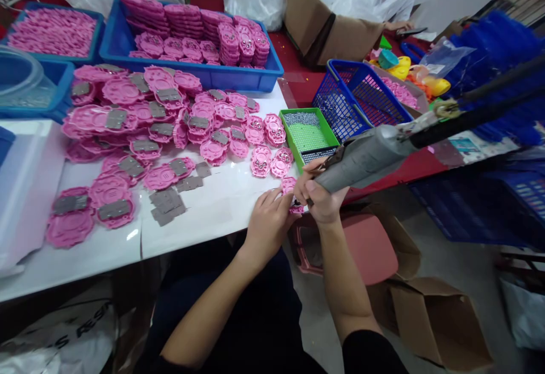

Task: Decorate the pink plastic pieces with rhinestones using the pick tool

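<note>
My right hand (322,198) is wrapped round a grey power screwdriver (366,155), which tilts up to the right with a dark cord or hose trailing from its end. Its tip is hidden behind my fingers. At the table's near edge, my left hand (269,221) has its bent fingers on a small pink plastic part (288,184), mostly covered by both hands. Just beyond it lie several pink parts with metal bits in them (260,160). Next to these is a green tray (286,130) of small screws. Grey metal plates (168,205) lie loose to the left.
Pink parts with grey plates (123,90) are heaped on the white table (217,206). Behind stands a blue bin (191,73) of stacked pink parts. A blue basket (340,101) is beyond the tray. Across the table, a person's hand (399,26) shows. A pink stool (372,243) stands at right.
</note>
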### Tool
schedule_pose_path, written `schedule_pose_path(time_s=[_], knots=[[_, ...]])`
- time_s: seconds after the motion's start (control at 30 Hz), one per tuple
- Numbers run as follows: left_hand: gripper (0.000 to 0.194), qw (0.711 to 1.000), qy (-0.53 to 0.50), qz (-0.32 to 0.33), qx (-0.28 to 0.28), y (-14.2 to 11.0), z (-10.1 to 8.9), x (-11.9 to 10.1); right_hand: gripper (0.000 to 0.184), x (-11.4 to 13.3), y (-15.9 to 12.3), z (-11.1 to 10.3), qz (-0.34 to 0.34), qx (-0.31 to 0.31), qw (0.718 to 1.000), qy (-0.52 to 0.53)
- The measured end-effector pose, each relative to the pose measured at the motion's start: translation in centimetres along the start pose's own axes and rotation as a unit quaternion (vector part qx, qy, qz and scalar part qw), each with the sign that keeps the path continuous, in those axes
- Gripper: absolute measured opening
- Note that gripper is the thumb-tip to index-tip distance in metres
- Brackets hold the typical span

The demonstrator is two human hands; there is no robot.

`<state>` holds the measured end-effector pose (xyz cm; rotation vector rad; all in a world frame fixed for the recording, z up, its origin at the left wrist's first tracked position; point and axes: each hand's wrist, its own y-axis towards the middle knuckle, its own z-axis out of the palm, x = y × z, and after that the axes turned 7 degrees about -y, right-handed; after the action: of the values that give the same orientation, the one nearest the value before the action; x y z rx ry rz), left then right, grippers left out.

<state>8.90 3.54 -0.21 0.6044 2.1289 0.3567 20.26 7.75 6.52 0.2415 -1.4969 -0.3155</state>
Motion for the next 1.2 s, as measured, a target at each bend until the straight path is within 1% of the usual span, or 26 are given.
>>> schedule_pose_path(time_s=[0.1, 0.17, 0.2, 0.27, 0.33, 0.4, 0.47, 0.53, 0.6, 0.7, 0.8, 0.83, 0.93, 1.0, 1.1, 1.2], knots=[[0.033, 1.0, 0.002, 0.006, -0.004, -0.1, 0.0, 0.1, 0.019, 0.0, 0.1, -0.2, -0.018, 0.021, 0.999, 0.032], [0.03, 1.0, 0.004, 0.011, -0.007, -0.2, 0.1, 0.2, 0.017, 0.5, 0.2, -0.3, -0.029, 0.005, 0.999, 0.035], [0.03, 1.0, 0.004, 0.014, -0.007, -0.2, 0.0, 0.2, 0.017, 0.9, 0.3, -0.4, -0.036, -0.02, 0.999, 0.029], [0.03, 1.0, 0.004, 0.023, -0.002, -0.2, 0.0, 0.2, 0.015, 2.0, 0.7, -0.9, -0.056, -0.097, 0.994, 0.016], [0.028, 0.999, 0.007, 0.035, 0.008, -0.1, -0.1, 0.1, 0.014, 3.1, 1.6, -1.7, -0.078, -0.18, 0.981, 0.002], [0.025, 0.999, 0.01, 0.047, 0.017, -0.1, -0.3, 0.1, 0.015, 3.7, 2.8, -2.8, -0.091, -0.245, 0.965, -0.015], [0.023, 0.998, 0.005, 0.056, 0.025, -0.1, -0.6, 0.1, 0.017, 3.6, 4.1, -3.9, -0.094, -0.293, 0.951, -0.033], [0.023, 0.997, -0.01, 0.065, 0.03, -0.1, -1.0, 0.3, 0.018, 2.9, 5.2, -4.8, -0.091, -0.317, 0.943, -0.047], [0.021, 0.996, -0.029, 0.072, 0.033, -0.2, -1.2, 0.5, 0.018, 1.9, 6.1, -5.4, -0.085, -0.315, 0.944, -0.056], [0.017, 0.996, -0.043, 0.067, 0.026, -0.3, -1.1, 0.4, 0.018, 0.7, 6.8, -5.7, -0.082, -0.305, 0.947, -0.06], [0.026, 0.998, -0.012, 0.06, 0.004, -0.3, -0.7, 0.0, 0.018, 0.0, 7.2, -5.7, -0.082, -0.292, 0.951, -0.064], [0.025, 0.998, 0.001, 0.061, -0.005, -0.3, -0.5, -0.1, 0.017, -0.2, 7.3, -5.7, -0.082, -0.288, 0.952, -0.065], [0.013, 0.998, 0.008, 0.066, -0.015, -0.3, -0.3, -0.3, 0.017, -0.5, 7.5, -5.7, -0.081, -0.284, 0.954, -0.055], [0.01, 0.998, -0.006, 0.063, -0.011, -0.4, -0.4, -0.1, 0.018, -0.7, 7.6, -5.8, -0.081, -0.285, 0.954, -0.051], [0.015, 0.998, -0.021, 0.063, 0.002, -0.7, -0.6, 0.3, 0.018, -0.9, 7.5, -5.8, -0.079, -0.286, 0.953, -0.059], [0.018, 0.997, -0.021, 0.076, 0.016, -0.8, -0.9, 0.6, 0.015, -1.2, 7.5, -5.7, -0.075, -0.283, 0.954, -0.064]])
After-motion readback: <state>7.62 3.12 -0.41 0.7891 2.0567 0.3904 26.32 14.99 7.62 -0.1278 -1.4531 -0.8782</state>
